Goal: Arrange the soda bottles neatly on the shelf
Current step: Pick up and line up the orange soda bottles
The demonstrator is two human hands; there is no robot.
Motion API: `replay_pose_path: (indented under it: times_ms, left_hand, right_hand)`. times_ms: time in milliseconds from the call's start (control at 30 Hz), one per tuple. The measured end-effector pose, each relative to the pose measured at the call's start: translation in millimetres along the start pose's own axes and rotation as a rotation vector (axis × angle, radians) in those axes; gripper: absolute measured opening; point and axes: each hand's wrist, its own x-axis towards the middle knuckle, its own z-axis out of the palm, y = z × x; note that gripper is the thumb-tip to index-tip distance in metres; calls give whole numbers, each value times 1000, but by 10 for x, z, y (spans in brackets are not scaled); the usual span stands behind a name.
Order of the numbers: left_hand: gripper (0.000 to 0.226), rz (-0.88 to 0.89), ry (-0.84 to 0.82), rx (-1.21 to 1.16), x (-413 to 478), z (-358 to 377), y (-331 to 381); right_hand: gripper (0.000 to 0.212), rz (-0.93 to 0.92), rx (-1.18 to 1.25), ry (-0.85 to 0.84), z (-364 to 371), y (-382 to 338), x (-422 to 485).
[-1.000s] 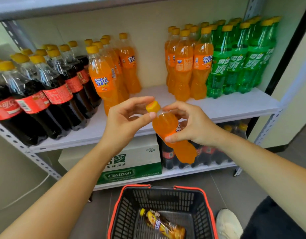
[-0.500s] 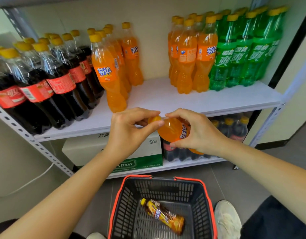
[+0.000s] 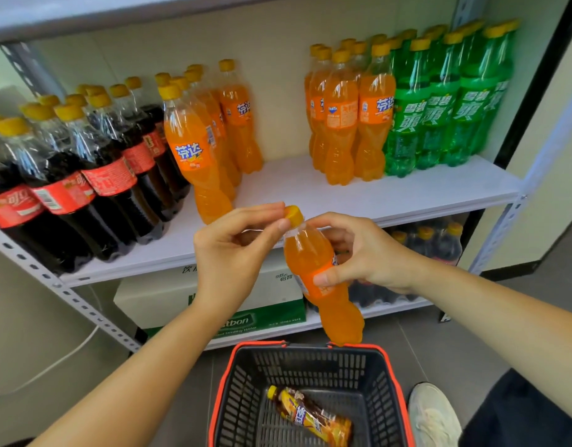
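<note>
One orange soda bottle tilts, yellow cap toward eleven o'clock, before the shelf; right hand grips its body, left hand pinches the cap.

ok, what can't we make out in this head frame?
Head view:
- held orange bottle: label mostly covered by right hand.
- lower-shelf bottles: mostly hidden behind right hand, dark.
- cardboard box: print blocked by left hand.
- bottle in basket: label blurred, unreadable.
- cola bottles: leftmost cut by frame edge.
</note>
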Motion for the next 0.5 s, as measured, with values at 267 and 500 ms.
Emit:
replay_pose_path:
  times_ms: [267,500]
  left_hand:
    - [17,-356,-82,-225,41,-17,-99]
    - [24,-657,-526,-74,-144,16,-293]
  right_hand:
    - [71,24,41,25,3,-21,9]
    - [73,-51,239,292,-57,-167,44]
